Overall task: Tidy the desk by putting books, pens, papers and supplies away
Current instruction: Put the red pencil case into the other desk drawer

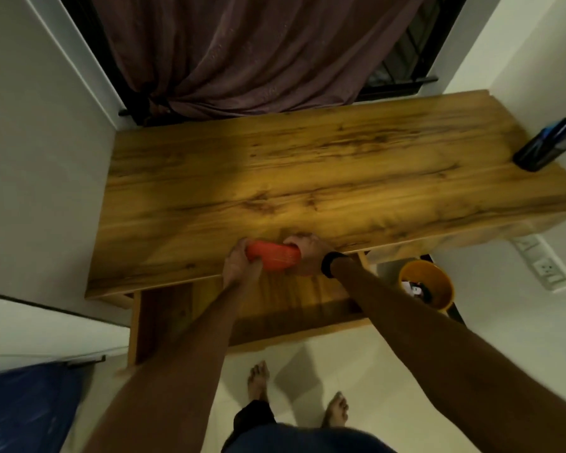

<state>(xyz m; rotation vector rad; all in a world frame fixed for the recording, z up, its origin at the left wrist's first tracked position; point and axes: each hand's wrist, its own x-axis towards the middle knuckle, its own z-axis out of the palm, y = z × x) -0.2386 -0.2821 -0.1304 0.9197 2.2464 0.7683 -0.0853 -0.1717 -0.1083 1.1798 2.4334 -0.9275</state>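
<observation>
Hands, left hand point(241, 264) and right hand point(304, 256), grip blurred orange case point(272, 256), covering its ends.

a home room, likely a bedroom or study: a wooden desk point(307, 178) stands under a curtained window point(242, 50), with a wall socket point(544, 268), tiled floor point(366, 371) and bare feet point(258, 379).

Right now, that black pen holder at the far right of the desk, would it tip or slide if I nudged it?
The pen holder looks tall and narrow, with pens leaning out above its rim, so a high push would probably tip it. It seems to stand near the desk's right edge, so a slide could carry it off. The glossy wood likely offers little grip.
</observation>
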